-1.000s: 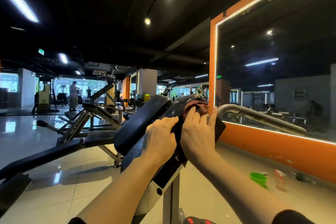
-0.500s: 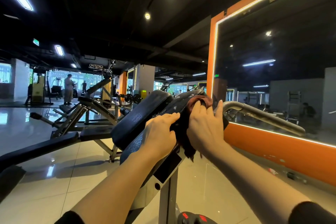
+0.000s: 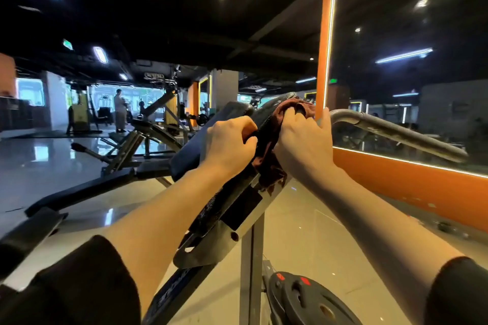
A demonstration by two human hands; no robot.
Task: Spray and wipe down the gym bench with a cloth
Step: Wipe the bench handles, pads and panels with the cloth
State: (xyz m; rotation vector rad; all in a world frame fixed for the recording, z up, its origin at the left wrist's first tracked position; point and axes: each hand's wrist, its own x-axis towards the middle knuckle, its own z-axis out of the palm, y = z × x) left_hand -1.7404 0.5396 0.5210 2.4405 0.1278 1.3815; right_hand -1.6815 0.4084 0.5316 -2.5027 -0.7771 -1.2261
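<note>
The gym bench's black inclined pad [image 3: 232, 113] rises away from me on a metal frame [image 3: 211, 245]. A dark reddish-brown cloth [image 3: 269, 155] is draped over the pad's right edge near its top. My right hand [image 3: 303, 142] presses on the cloth, fingers curled over its upper part. My left hand [image 3: 227, 145] grips the pad's edge just left of the cloth, fingers wrapped around it. No spray bottle is visible.
A grey curved metal handle [image 3: 396, 132] sticks out to the right of the pad. An orange-framed mirror wall [image 3: 396, 179] runs along the right. A black weight plate [image 3: 309, 301] lies at the bench's base. Another bench [image 3: 87, 190] stands left; a person [image 3: 120, 109] stands far back.
My right hand has slid the cloth further up the pad toward its top. My left hand has closed more tightly around the pad's edge. My view has moved closer and lower.
</note>
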